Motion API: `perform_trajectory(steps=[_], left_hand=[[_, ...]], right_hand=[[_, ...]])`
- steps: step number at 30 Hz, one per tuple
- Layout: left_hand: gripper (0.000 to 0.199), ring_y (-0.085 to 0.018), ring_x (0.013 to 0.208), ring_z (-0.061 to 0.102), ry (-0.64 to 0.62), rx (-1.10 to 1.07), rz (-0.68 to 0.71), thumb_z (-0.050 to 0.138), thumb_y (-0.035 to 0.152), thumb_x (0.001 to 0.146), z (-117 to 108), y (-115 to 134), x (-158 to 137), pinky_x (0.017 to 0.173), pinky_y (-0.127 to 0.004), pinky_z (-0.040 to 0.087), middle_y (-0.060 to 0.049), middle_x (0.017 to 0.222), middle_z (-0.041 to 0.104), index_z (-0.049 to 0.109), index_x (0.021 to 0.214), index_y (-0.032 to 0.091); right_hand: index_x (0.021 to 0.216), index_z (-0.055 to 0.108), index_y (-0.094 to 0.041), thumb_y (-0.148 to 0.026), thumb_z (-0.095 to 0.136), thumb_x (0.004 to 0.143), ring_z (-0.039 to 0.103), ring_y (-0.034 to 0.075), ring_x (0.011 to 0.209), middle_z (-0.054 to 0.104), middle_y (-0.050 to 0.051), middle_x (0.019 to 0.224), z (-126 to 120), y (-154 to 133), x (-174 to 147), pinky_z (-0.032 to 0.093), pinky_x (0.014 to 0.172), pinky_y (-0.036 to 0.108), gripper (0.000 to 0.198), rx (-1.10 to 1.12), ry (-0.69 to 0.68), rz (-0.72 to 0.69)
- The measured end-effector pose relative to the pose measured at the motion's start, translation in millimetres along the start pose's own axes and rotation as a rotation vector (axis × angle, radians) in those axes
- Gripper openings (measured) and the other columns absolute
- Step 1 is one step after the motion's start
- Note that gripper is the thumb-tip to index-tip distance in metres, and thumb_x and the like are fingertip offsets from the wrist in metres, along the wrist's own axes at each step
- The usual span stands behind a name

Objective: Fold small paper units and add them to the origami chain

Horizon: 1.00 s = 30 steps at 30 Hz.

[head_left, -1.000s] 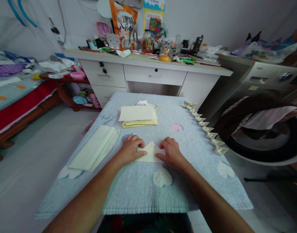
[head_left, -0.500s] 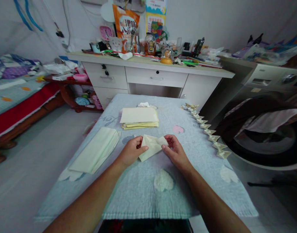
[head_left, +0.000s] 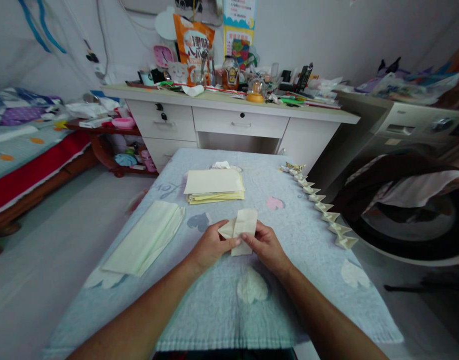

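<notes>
Between my hands, above the cloth-covered table, is a partly folded sheet of cream paper (head_left: 246, 224), with an upright strip and a pointed flap on its left. My left hand (head_left: 214, 243) pinches the left side, thumb on the front. From the right, my right hand (head_left: 266, 245) grips it, its thumb pressed on the strip. Farther back sits a stack of cream and yellow paper (head_left: 214, 183). A pile of pale green-white folded sheets (head_left: 145, 237) lies to the left. A row of folded paper pieces (head_left: 330, 217) runs along the table's right side.
A blue cloth with heart patterns (head_left: 199, 310) covers the table. Behind it stands a white desk (head_left: 240, 117) crowded with a jar (head_left: 230, 75), an orange bag (head_left: 194, 47) and small items. At the right is a washing machine (head_left: 413, 130) with laundry in its open door; a bed (head_left: 30, 145) stands left.
The paper between my hands has been turned and folded narrower, its strip now upright. My hands have come closer together. The camera view has shifted slightly.
</notes>
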<state>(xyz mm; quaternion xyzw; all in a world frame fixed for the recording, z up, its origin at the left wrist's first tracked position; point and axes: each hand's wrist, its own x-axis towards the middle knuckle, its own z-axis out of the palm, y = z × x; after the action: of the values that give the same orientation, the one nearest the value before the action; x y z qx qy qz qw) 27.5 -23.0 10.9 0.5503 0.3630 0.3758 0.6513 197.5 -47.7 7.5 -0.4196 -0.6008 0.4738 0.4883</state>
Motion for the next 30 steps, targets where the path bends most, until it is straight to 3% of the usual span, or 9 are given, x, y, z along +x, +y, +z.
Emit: perform_trajectory(steps=[5,9,12,17,22,26,30], left_hand=[[0.052,-0.010,0.070,0.053,0.170,0.214,0.115,0.075,0.029,0.067,-3.1,7.9,-1.9,0.062,-0.022,0.043,-0.003,0.101,0.059,0.052,0.112,0.018],[0.049,-0.003,0.057,0.044,0.151,0.195,0.134,0.069,0.027,0.073,-2.8,13.9,-6.4,0.053,-0.019,0.038,-0.003,0.110,0.052,0.045,0.115,0.022],[0.057,-0.004,0.061,0.049,0.153,0.288,0.191,0.068,0.023,0.074,-0.4,10.7,-8.4,0.055,-0.020,0.042,-0.003,0.112,0.049,0.039,0.122,0.025],[0.062,-0.014,0.090,0.057,0.210,0.550,0.395,0.068,0.017,0.072,0.3,8.1,-10.2,0.072,-0.028,0.053,-0.008,0.131,0.036,0.040,0.126,0.027],[0.021,-0.019,0.107,0.053,0.129,0.844,0.436,0.060,0.010,0.074,-10.1,12.5,-11.9,0.090,-0.033,0.047,-0.005,0.120,0.045,0.058,0.091,0.022],[0.024,-0.016,0.092,0.055,0.012,0.975,0.356,0.052,-0.001,0.069,-20.5,10.2,-10.8,0.081,-0.028,0.046,-0.002,0.099,0.053,0.054,0.081,0.020],[0.023,-0.015,0.085,0.054,-0.076,1.081,0.310,0.049,-0.001,0.068,-26.5,10.3,-11.0,0.076,-0.027,0.044,-0.002,0.094,0.053,0.053,0.078,0.019]], right_hand=[[0.100,0.063,-0.020,-0.031,0.057,0.084,0.058,0.018,0.081,0.064,0.002,0.087,-4.2,1.5,0.2,0.045,0.075,0.029,0.020,-0.055,0.160,-0.032],[0.083,0.058,-0.020,-0.019,0.054,0.082,0.052,0.017,0.079,0.057,0.001,0.080,-11.2,-5.3,0.3,0.041,0.075,0.030,0.004,-0.436,0.339,-0.228],[0.081,0.055,-0.020,-0.012,0.054,0.076,0.049,0.020,0.086,0.057,0.003,0.084,-13.8,-8.5,-0.7,0.037,0.080,0.035,0.010,-0.763,0.394,-0.369],[0.082,0.057,-0.019,-0.013,0.058,0.075,0.045,0.023,0.088,0.060,0.006,0.091,-7.6,-8.1,-4.0,0.031,0.080,0.038,0.010,-1.152,0.282,-0.333],[0.086,0.059,-0.019,-0.016,0.059,0.078,0.045,0.024,0.091,0.060,0.007,0.095,1.5,-6.0,-5.5,0.029,0.082,0.038,0.009,-1.277,0.053,-0.305],[0.090,0.060,-0.019,-0.012,0.058,0.075,0.045,0.023,0.093,0.061,0.006,0.095,1.8,-4.8,-6.4,0.030,0.084,0.037,0.016,-1.232,-0.107,-0.273],[0.093,0.060,-0.019,-0.009,0.058,0.072,0.046,0.022,0.094,0.060,0.005,0.097,-6.5,-5.8,-9.8,0.031,0.085,0.036,0.023,-1.104,-0.158,-0.214]])
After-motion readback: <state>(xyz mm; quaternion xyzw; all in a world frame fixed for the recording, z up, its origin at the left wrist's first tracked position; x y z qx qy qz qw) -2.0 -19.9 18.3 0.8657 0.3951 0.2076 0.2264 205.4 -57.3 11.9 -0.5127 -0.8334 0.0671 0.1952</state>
